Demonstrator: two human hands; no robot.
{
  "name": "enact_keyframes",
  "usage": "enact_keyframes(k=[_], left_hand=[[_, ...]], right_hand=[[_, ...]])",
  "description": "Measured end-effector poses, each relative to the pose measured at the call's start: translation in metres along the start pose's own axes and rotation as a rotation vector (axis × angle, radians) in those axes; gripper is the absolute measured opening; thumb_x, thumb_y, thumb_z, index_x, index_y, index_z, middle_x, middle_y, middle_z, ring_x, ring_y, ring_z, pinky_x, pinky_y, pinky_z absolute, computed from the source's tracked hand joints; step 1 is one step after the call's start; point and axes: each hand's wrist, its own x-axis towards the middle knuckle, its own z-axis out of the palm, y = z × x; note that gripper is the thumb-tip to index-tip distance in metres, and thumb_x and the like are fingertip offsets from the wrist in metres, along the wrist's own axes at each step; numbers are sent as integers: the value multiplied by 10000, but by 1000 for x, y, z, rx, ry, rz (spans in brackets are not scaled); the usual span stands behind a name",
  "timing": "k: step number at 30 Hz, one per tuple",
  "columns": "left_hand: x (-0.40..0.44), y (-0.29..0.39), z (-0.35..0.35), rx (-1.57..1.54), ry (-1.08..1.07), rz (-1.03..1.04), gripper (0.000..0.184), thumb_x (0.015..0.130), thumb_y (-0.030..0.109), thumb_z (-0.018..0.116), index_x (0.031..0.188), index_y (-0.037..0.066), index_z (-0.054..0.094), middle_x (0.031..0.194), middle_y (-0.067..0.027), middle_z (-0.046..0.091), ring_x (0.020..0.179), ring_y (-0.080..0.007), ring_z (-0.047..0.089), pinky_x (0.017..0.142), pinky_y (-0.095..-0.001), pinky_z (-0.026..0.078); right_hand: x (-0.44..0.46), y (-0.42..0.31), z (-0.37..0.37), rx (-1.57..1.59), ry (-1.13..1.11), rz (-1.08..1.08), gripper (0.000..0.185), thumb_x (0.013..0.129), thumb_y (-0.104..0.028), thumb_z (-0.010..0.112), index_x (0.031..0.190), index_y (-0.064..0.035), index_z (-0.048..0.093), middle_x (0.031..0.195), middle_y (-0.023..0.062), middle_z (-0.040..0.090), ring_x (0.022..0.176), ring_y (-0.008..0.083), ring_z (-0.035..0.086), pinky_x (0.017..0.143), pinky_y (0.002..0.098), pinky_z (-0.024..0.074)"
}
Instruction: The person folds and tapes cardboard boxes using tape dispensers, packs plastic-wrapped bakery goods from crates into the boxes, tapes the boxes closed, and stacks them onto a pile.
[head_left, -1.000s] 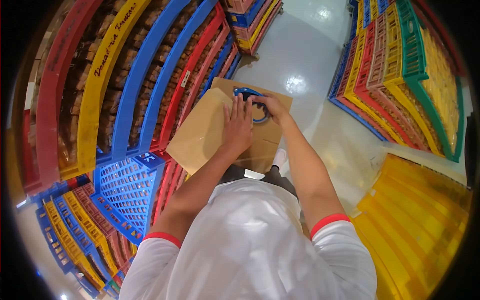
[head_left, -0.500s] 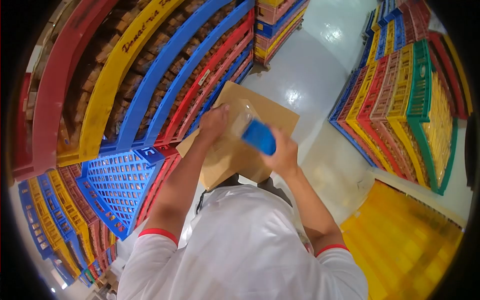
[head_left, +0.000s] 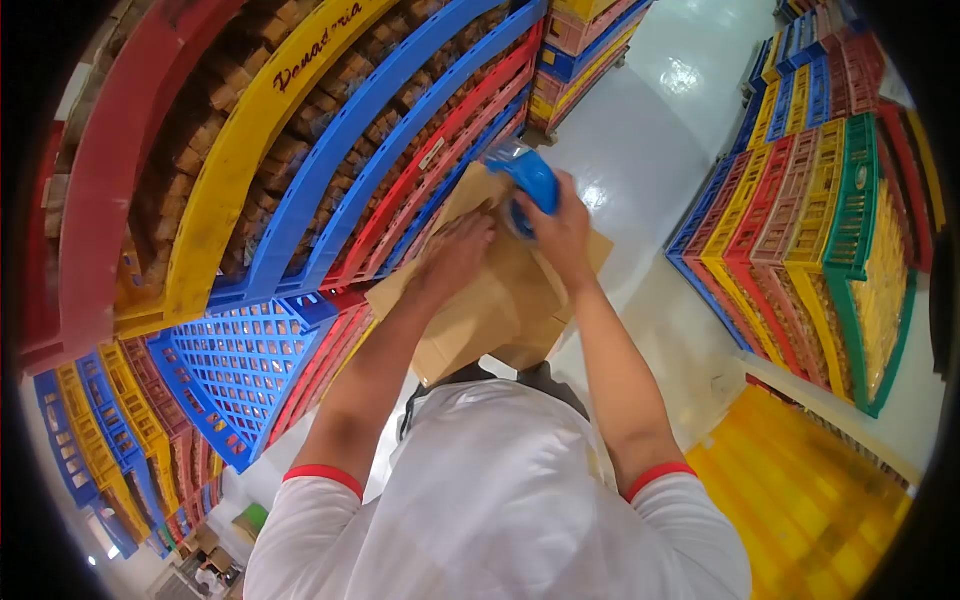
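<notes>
A brown cardboard box [head_left: 465, 315] with its flaps on top is in front of my body, at the middle of the head view. My left hand [head_left: 460, 250] lies on the box's upper left part, fingers resting on the cardboard and slightly blurred. Above the far side of the box, my right hand [head_left: 562, 228] is closed around a blue tape dispenser [head_left: 536, 182]. Clear tape [head_left: 503, 154] shows at the dispenser's upper left end. Whether the tape is stuck to the cardboard cannot be made out.
Tall stacks of coloured plastic crates [head_left: 330, 200] full of wrapped goods rise close on the left. A blue lattice crate [head_left: 240, 365] sits lower left. More crate stacks [head_left: 790, 230] stand at right, above a yellow surface [head_left: 810, 500]. Pale floor [head_left: 640, 130] runs between them.
My right hand has moved up and away with the tape dispenser, which is now tilted differently. My left hand has shifted right and down over the box.
</notes>
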Motion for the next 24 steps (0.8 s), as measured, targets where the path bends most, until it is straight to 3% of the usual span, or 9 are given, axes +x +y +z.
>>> enact_keyframes(k=[1,3,4,6,9,13,16,22,24], left_hand=[[3,5,-2,-9,3,-13,309,998,199,550,1283,143,655,1249,-223,677,1147,-412,650,923,-525,536],[17,21,-13,52,-35,247,274,1030,234,507,1221,102,652,1310,-227,644,1113,-423,654,898,-536,534],[22,22,-12,53,-41,253,274,1030,234,507,1221,102,652,1310,-227,644,1113,-423,654,898,-536,534],[32,28,-4,11,-186,-69,261,1037,236,478,1167,80,643,1197,-249,684,1047,-445,663,869,-557,523],[39,33,2,98,-241,-268,285,1045,248,429,1141,68,627,1032,-268,709,957,-477,671,842,-588,506],[30,14,16,150,-205,-235,360,1054,308,402,1123,25,613,959,-262,724,929,-477,687,891,-587,501],[35,16,14,224,-208,-253,387,1068,323,386,1089,28,637,975,-272,720,942,-471,688,889,-583,505],[40,29,14,221,-218,-340,485,1097,389,362,1100,16,671,989,-284,717,964,-462,690,890,-558,518],[41,39,10,218,-238,-465,481,1080,391,405,1097,27,720,1188,-283,691,1181,-438,635,1014,-533,487]], right_hand=[[-12,18,-24,-12,-29,60,443,873,-303,844,1159,-33,639,901,81,701,756,211,666,692,350,539],[-31,38,-79,182,-257,576,394,881,-315,834,1105,-46,654,820,5,624,675,102,568,587,274,463],[-38,46,-93,186,-250,579,394,881,-315,834,1105,-46,654,820,5,624,675,102,568,587,274,463],[-55,62,-111,429,-374,817,372,892,-363,819,1061,-75,657,787,-38,559,645,47,487,538,231,361],[-38,87,-84,638,-403,846,370,899,-400,802,1035,-87,658,784,-31,560,643,60,491,547,234,364],[22,93,24,688,-177,762,398,884,-413,812,1021,-79,645,766,-17,558,616,74,489,529,251,352],[35,95,38,607,-180,771,407,894,-436,796,1004,-77,640,758,-8,550,600,90,483,532,262,346],[-55,115,-84,526,-454,791,363,910,-385,788,995,-67,635,775,-2,559,667,99,518,566,276,376],[-94,94,-130,500,-414,840,343,913,-355,792,1003,-66,631,788,-1,567,674,99,529,578,269,401]])
